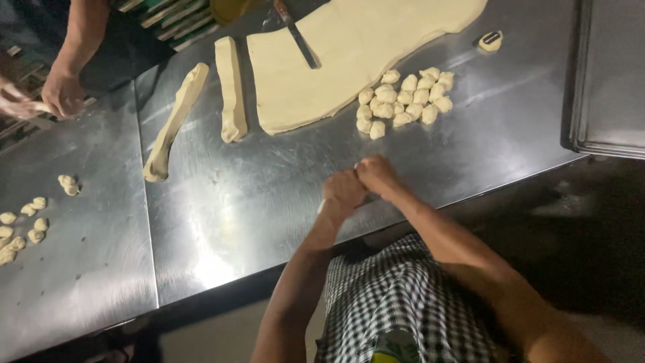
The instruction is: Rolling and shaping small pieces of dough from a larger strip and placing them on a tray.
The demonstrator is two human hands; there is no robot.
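My left hand [341,193] and my right hand [376,173] are pressed together over the steel table [222,202], fingers closed around a small piece of dough that is almost entirely hidden; only a pale tip shows by the left hand. Just beyond them lies a heap of several small dough pieces [403,101]. A large flat dough sheet [336,60] spreads behind the heap, with a knife [299,37] resting on it. Two cut dough strips [230,87] [173,124] lie to its left.
Another person's hands [40,97] work at the far left over a second steel surface with several small dough pieces [23,225]. A stack of metal trays [608,81] sits at the right. A small dough scrap [490,42] lies near the sheet's right end.
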